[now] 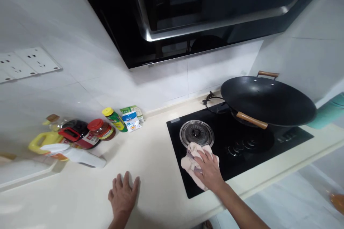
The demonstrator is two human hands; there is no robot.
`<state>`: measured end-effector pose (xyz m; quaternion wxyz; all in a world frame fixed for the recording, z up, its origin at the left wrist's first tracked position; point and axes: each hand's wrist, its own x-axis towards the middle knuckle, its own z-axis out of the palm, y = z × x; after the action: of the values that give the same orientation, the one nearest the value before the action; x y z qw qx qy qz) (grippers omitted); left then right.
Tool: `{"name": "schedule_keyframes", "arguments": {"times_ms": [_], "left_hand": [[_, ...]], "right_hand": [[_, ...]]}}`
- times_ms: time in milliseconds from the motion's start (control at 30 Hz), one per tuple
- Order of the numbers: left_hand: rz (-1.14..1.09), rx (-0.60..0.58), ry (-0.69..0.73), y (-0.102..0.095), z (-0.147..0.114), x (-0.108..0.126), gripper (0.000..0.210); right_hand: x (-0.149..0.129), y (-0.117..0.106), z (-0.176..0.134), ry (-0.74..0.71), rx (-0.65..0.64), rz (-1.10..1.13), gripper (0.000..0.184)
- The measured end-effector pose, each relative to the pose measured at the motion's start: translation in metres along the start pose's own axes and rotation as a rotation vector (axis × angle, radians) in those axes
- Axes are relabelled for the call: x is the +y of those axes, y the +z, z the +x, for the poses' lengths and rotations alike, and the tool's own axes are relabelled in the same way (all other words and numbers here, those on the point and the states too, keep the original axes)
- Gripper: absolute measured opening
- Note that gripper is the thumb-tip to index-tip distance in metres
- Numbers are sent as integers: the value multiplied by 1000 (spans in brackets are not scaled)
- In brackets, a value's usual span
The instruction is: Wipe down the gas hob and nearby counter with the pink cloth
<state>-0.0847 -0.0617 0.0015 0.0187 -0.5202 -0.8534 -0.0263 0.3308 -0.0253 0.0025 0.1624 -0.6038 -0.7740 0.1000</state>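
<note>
My right hand [209, 170] presses a pale pink cloth [191, 166] against the black glass cooktop [228, 164], with its fingers curved over the bunched fabric. The cloth lies at the cooktop's left front, just below the round metal burner [196, 134]. On the cream countertop [150, 164], to the left of the cooktop, my left hand [123, 195] rests with its fingers spread and nothing in it.
A black wok [268, 100] with wooden handles sits over the right burner. Bottles, a red-lidded jar [101, 129] and seasoning packets [131, 120] line the wall at left. A dark range hood [193, 14] overhangs the cooktop. A teal item [328, 111] is at far right.
</note>
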Motion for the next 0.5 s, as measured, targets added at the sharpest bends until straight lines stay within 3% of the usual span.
{"name": "schedule_keyframes", "arguments": {"times_ms": [167, 300, 400, 500], "left_hand": [[18, 8, 0, 0, 0, 0, 69], [8, 13, -3, 0, -1, 0, 70], [0, 15, -2, 0, 0, 0, 71], [0, 14, 1, 0, 0, 0, 72]], "right_hand": [[49, 1, -50, 66, 81, -119, 44], [90, -16, -46, 218, 159, -192, 46], [81, -22, -25, 391, 174, -237, 47], [36, -16, -10, 476, 123, -233, 44]]}}
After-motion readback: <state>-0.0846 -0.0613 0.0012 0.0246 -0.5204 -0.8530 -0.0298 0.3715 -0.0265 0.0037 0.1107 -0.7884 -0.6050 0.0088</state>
